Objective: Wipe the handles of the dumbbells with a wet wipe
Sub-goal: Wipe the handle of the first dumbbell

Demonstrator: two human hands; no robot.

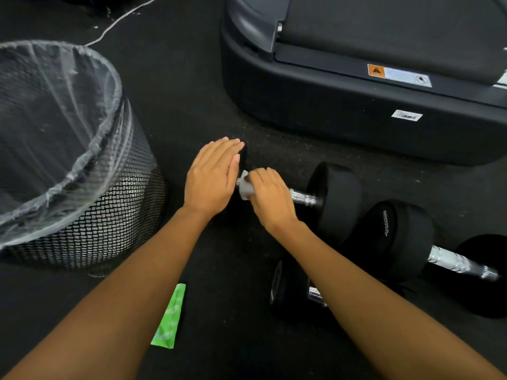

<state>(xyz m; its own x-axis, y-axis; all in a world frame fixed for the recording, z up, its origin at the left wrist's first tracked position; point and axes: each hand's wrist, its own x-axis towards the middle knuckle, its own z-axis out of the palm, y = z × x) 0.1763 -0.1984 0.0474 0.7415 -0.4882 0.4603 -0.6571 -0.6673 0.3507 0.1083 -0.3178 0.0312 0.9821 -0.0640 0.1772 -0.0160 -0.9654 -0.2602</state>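
A black dumbbell (334, 196) with a chrome handle (301, 198) lies on the dark floor at centre. My right hand (271, 197) grips a white wet wipe (245, 187) wrapped round the left part of that handle. My left hand (212, 176) rests flat, fingers straight, on the dumbbell's left head, which it mostly hides. A second dumbbell (403, 237) with a chrome handle lies to the right. A third dumbbell (285, 289) is partly hidden under my right forearm.
A black mesh waste bin (90, 193) with a clear liner stands at the left. A green wipe packet (168, 318) lies on the floor between my forearms. The black base of a treadmill (329, 100) fills the upper right. A thin cable (120, 20) runs at top left.
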